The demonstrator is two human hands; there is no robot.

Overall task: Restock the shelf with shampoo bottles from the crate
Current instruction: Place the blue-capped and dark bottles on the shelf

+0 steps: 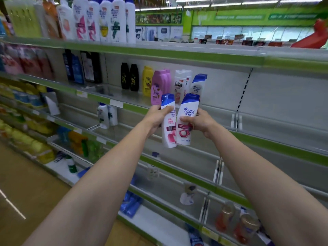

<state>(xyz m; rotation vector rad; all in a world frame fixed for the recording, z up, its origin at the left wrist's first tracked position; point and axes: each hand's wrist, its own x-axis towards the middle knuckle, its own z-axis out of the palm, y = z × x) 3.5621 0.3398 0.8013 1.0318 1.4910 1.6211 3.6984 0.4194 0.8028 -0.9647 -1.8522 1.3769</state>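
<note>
Mid-restock: left hand (156,118) grips one white blue-capped shampoo bottle (168,121), right hand (198,122) another (186,119), both raised unplaced before the shelf (124,96), matching bottles (197,86) at 1 o'clock; crate unseen, bays bare at 3 o'clock.

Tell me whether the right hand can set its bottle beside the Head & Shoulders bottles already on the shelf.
Probably yes: the right hand holds its bottle just before the shelved ones, and bare shelf lies open to their right.

The green-edged shelf (134,105) carries black, yellow, pink and white bottles (160,86).
</note>
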